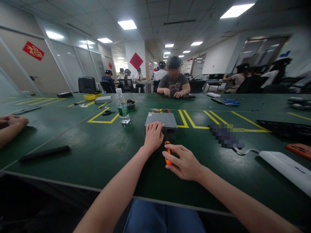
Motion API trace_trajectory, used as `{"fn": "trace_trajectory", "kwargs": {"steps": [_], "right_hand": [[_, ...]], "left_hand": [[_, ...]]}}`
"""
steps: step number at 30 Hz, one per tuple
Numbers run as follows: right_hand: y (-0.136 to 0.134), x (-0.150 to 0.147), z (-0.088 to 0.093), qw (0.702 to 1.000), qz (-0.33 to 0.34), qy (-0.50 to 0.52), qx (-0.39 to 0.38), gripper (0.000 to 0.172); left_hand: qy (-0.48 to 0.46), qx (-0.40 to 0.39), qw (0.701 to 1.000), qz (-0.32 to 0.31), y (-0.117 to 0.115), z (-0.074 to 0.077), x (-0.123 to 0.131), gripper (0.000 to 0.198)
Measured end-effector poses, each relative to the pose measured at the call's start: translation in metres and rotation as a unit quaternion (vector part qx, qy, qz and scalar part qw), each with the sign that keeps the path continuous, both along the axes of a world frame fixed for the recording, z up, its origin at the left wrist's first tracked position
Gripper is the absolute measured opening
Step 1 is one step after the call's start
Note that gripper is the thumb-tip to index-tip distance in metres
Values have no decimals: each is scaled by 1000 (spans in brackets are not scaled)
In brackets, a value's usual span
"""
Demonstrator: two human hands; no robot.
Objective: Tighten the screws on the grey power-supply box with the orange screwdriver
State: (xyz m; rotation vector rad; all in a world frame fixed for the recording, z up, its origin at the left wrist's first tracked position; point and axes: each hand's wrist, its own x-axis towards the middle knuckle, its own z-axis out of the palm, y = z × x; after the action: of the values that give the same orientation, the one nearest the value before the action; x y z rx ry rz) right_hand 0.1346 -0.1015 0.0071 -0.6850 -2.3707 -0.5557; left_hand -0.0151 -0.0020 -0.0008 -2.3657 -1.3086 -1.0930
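Note:
A grey computer power supply (pixel 167 120) lies on the green table in front of me, its socket side facing me. Over its near left edge rests my left hand (pixel 154 134), fingers across the top and thumb toward the near face, holding it. My right hand (pixel 184 161) pinches a screwdriver (pixel 168 158) by its orange and black handle, between thumb and fingers. The screwdriver points away from me at the near face of the power supply, below the socket. Whether its tip touches a screw I cannot make out.
A water bottle (pixel 123 108) stands left of the power supply, beside a small bowl (pixel 131 104). A black bar (pixel 45 153) lies at left, a white power bank (pixel 286 170) with a cable at right. Another person's hands (pixel 13 124) rest at far left; a co-worker (pixel 174 81) sits opposite.

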Motion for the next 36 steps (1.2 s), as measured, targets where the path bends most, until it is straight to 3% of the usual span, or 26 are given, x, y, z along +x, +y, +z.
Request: {"fn": "trace_trajectory", "kwargs": {"steps": [4,12,18,23,29,36], "right_hand": [[4,0,-3,998,31,54,1,29],[3,5,-8,991,41,83,-97,39],[2,8,-4,1000,17,14,-14,34],[3,5,-2,998,-4,37,52,33],[2,9,3,992,-54,53,105,16],[0,10,-1,988,-111,52,98,16]], "left_hand": [[-2,-1,1000,-13,2,-3,-3,35],[-2,-3,1000,-17,0,-1,-5,36],[-6,-2,1000,-18,0,-1,-4,35],[-11,0,1000,-18,0,-1,-3,35],[-15,5,1000,-12,1,-4,-2,36],[-20,10,1000,-8,2,-6,-1,36]]}}
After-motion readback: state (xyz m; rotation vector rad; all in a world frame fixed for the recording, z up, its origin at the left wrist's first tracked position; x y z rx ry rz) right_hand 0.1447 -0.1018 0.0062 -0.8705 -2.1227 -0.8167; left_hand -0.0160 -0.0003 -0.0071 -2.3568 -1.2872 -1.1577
